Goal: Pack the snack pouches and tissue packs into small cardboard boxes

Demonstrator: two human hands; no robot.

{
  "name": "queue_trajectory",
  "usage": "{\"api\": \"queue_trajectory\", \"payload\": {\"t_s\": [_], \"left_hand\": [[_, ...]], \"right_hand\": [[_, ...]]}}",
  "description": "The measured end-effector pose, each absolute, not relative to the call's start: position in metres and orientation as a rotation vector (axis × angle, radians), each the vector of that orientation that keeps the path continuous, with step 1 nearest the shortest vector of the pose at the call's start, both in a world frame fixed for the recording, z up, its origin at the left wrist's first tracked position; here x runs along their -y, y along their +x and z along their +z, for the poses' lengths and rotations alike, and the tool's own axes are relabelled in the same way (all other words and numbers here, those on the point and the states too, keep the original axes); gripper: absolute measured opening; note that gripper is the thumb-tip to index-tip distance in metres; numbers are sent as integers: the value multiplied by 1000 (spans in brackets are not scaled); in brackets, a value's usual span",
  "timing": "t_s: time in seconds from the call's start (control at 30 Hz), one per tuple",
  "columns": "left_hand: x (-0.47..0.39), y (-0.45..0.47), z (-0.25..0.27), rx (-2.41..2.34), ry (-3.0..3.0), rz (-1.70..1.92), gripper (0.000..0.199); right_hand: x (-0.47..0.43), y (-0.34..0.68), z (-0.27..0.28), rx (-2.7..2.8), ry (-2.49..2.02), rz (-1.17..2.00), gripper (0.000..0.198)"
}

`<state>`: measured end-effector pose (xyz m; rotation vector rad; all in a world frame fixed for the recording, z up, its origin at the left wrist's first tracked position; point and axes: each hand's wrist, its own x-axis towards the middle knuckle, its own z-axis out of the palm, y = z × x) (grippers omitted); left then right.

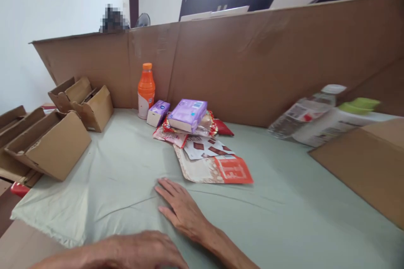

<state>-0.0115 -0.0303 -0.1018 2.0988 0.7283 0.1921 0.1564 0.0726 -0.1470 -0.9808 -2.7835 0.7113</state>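
Lying beyond the spread right grip [181,206] is an orange packet [216,170]; I cannot tell how the left grip [142,250] stands.

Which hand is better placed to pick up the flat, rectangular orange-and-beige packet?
Probably the right hand: it lies palm down on pale green cloth, nearer the packet. The left hand sits farther back, by the bottom edge.

Wrinkled matt cloth [123,164], cardboard partition [252,63], glossy plastic orange bottle [147,88], shiny crinkled packet [207,125]
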Motion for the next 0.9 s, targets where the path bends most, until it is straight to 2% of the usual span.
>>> {"api": "queue_trajectory", "payload": {"t_s": [0.1,0.27,0.33,0.4,0.5,0.57,0.73,0.9], "left_hand": [[19,-57,-61,-1177,2226,384,44],[2,-157,0,-2426,2426,736,37],[2,-189,18,-2856,2195,662,43],[6,-208,28,-3051,1986,410,48],[13,-218,34,-3145,1722,52,55],[15,-218,38,-3195,1521,2,58],[17,-218,50,-3075,1414,244,46],[27,-199,39,-2587,2148,557,30]], "right_hand": [[-85,141,-161,2721,-905,564,50],[-86,146,-185,2604,-754,391,44],[-86,150,-190,2589,-729,372,43],[-87,152,-195,2576,-711,356,43],[-88,152,-200,2558,-693,334,42],[-88,152,-201,2556,-682,328,42],[-85,151,-191,2523,-691,389,40],[-87,151,-179,2206,-846,611,30]]}}
